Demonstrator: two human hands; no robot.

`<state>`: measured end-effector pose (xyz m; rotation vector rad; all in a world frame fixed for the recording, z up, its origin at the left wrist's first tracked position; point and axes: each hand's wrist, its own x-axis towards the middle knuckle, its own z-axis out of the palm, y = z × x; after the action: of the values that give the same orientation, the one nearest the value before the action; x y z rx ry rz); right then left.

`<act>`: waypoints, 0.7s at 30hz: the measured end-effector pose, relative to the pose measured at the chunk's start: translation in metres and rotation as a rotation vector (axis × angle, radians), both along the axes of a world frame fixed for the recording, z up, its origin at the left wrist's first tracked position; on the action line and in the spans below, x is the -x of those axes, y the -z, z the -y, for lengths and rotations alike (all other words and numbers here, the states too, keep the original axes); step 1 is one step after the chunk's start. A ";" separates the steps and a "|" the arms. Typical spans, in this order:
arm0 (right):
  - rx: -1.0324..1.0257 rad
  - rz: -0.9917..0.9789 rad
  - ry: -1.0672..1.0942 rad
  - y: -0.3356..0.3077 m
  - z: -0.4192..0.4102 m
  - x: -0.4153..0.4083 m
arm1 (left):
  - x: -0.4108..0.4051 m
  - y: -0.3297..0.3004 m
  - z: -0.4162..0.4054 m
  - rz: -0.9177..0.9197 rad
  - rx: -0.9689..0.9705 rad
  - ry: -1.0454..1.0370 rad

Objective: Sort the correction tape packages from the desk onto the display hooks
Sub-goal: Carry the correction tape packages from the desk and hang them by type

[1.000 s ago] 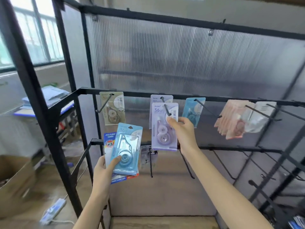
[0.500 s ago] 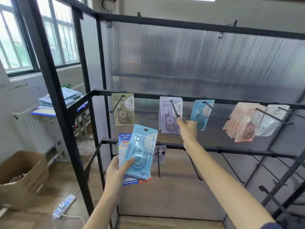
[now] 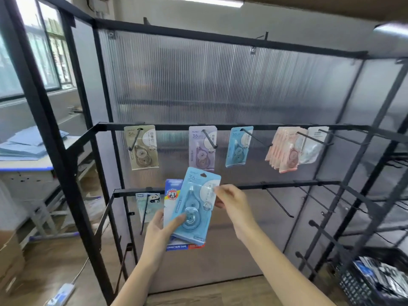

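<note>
My left hand (image 3: 159,234) holds two packages in front of the rack: a light blue correction tape package (image 3: 195,208) on top and a blue-and-white package (image 3: 173,193) with a red "PET" badge behind it. My right hand (image 3: 231,200) pinches the right edge of the light blue package. On the upper rail's hooks hang a beige package (image 3: 141,147), a purple package (image 3: 202,147), a blue package (image 3: 238,146), a stack of pink packages (image 3: 284,151) and a white package (image 3: 313,144). A panda-print package (image 3: 148,203) hangs on the lower rail.
The black display rack (image 3: 72,151) has bare hooks (image 3: 279,203) along the lower rail and on its right side. A desk with blue paper stacks (image 3: 26,144) stands at left, cardboard boxes (image 3: 11,261) and a power strip (image 3: 60,293) lie on the floor, and a black basket (image 3: 373,277) sits at lower right.
My right hand left the purple package hanging on its hook and came down to the light blue package in my left hand. The view shifted closer and rightward.
</note>
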<state>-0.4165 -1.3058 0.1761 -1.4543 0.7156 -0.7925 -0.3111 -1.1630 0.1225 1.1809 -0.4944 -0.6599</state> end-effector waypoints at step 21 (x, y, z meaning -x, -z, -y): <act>0.191 0.118 0.376 -0.063 0.092 0.086 | 0.029 -0.007 0.056 0.100 -0.071 -0.064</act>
<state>-0.5021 -1.3978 0.2390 -1.4463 0.8535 -1.2544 -0.3397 -1.2187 0.1291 1.2959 -0.5184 -0.5690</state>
